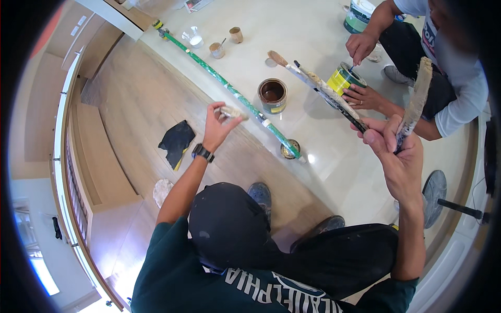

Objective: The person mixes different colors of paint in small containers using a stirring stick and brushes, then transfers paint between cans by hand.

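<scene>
My left hand [215, 125] is closed, fingers pinching a small whitish, paint-stained object [233, 112] whose kind I cannot make out. Raised at the right, my right hand [399, 159] grips several paint-crusted paintbrushes. One paintbrush [417, 96] points up with stiff, pale bristles. Other long, stained handles [334, 99] lean out to the left, one ending in a brown tip. Beyond and between my hands stands an open can of dark brown liquid [272, 93]. A green paint-spotted pole [224, 83] slants past it, its near end over a small tin [290, 148].
A co-worker crouches at the right, one hand [361, 48] on a thin stick in a yellow-green can [347, 78], the other steadying it. Cups [216, 50] and a plastic container [195, 40] stand beyond the pole. A black cloth [176, 143] lies at left; a bucket [357, 16] stands behind.
</scene>
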A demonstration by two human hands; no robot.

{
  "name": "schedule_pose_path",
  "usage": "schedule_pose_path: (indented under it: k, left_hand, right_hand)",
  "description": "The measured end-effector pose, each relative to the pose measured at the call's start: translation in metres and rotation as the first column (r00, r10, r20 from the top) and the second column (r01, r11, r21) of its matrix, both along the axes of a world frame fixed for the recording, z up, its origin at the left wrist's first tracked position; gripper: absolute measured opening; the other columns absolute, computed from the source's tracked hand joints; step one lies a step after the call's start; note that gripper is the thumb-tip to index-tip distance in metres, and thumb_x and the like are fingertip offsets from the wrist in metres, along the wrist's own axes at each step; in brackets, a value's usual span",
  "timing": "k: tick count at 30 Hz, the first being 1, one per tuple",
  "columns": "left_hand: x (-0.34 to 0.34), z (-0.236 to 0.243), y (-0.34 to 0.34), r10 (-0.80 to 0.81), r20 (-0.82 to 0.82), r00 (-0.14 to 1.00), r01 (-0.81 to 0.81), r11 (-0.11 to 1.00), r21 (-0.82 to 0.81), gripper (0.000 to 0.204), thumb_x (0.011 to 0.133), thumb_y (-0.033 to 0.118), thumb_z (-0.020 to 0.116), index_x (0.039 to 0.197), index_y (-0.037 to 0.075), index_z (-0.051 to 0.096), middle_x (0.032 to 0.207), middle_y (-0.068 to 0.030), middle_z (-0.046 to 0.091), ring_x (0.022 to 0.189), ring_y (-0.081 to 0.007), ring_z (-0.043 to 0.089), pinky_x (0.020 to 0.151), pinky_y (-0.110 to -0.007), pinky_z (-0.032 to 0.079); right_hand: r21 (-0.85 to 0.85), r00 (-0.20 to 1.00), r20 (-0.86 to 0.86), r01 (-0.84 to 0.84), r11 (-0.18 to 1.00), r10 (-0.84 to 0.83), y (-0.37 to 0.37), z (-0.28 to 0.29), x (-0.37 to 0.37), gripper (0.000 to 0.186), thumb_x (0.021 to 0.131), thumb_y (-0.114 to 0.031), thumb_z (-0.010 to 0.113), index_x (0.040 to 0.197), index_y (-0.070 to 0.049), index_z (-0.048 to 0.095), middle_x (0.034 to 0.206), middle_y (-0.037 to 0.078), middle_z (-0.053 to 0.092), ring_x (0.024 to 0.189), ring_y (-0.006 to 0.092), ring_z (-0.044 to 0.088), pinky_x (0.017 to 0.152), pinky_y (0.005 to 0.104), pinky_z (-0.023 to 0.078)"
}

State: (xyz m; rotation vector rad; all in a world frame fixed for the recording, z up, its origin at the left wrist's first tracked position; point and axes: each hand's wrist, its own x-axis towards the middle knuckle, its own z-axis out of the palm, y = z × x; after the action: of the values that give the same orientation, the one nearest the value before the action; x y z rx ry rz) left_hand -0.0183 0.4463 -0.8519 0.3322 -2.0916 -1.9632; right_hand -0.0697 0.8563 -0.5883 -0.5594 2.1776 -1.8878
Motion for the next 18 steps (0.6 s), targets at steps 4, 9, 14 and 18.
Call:
schedule_pose_path:
  k: [4, 9, 14, 18]
  left_hand:
    - [-0.075, 0.006, 0.017, -0.019, -0.231, 0.973, -0.033, 0.975, -0.218, 0.07, 0.078, 0.017, 0.093, 0.123, 0.002, 0.042, 0.125, -0.0155, 0.053, 0.114, -0.0228, 0.061, 0.099, -0.035, 0.053]
    - [-0.117, -0.029, 0.03, -0.033, -0.23, 0.973, -0.099, 0.838, -0.537, 0.076, 0.069, 0.029, 0.098, 0.116, 0.002, 0.045, 0.125, -0.0181, 0.052, 0.116, -0.0295, 0.057, 0.1, -0.039, 0.048]
    - [-0.112, -0.035, 0.053, -0.201, 0.002, 0.98, 0.156, 0.756, -0.636, 0.091, 0.069, 0.034, 0.096, 0.133, -0.001, 0.042, 0.142, -0.0228, 0.043, 0.134, -0.0401, 0.046, 0.113, -0.045, 0.043]
    - [-0.117, -0.023, 0.065, -0.227, 0.062, 0.972, 0.177, 0.532, -0.828, 0.111, 0.07, 0.045, 0.093, 0.152, -0.001, 0.033, 0.159, -0.0272, 0.029, 0.149, -0.047, 0.029, 0.122, -0.055, 0.031]
  right_hand:
    - [-0.07, 1.0, -0.012, -0.017, 0.997, 0.016, -0.006, -0.007, -0.006, 0.032, 0.099, 0.003, 0.066, 0.079, -0.008, 0.043, 0.109, 0.014, 0.075, 0.093, 0.008, 0.063, 0.082, 0.0246, 0.052]
    - [-0.074, 0.999, -0.005, -0.042, 0.996, 0.042, -0.007, -0.004, -0.001, 0.031, 0.099, 0.001, 0.067, 0.08, -0.007, 0.044, 0.11, 0.014, 0.075, 0.092, 0.0068, 0.061, 0.082, 0.0242, 0.052]
    - [-0.016, 1.0, 0.005, 0.016, 1.0, -0.016, 0.016, 0.0, 0.001, 0.031, 0.099, 0.0, 0.067, 0.08, -0.006, 0.044, 0.11, 0.013, 0.076, 0.091, 0.0059, 0.06, 0.081, 0.0242, 0.051]
    - [-0.004, 1.0, -0.002, 0.027, 1.0, -0.027, 0.023, -0.007, -0.006, 0.031, 0.099, 0.0, 0.067, 0.08, -0.006, 0.044, 0.11, 0.013, 0.076, 0.091, 0.0055, 0.06, 0.08, 0.0244, 0.051]
